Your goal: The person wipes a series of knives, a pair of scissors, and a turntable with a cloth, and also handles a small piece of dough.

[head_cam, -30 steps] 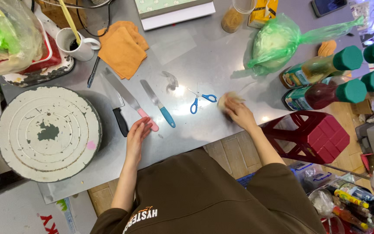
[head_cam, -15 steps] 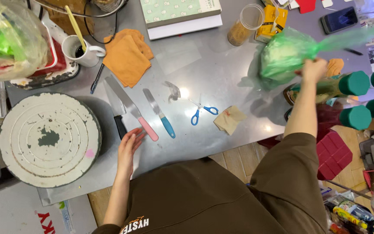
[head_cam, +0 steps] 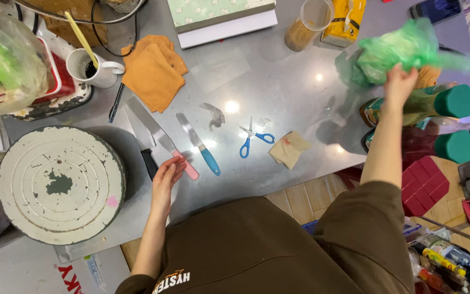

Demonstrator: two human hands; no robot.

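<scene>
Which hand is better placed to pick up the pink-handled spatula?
Left. The left hand rests at the pink-handled spatula, fingertips by its handle; the right hand is far across the table, gripping the green plastic bag.

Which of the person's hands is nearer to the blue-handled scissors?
Left. The left hand rests by the pink-handled spatula, a little left of the scissors. The right hand is far right, at the green bag.

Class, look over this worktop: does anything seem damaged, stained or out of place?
Yes. The white turntable has paint flaking off, with a dark bare patch at its centre. A crumpled beige paper with a red smear lies beside the blue-handled scissors.
</scene>
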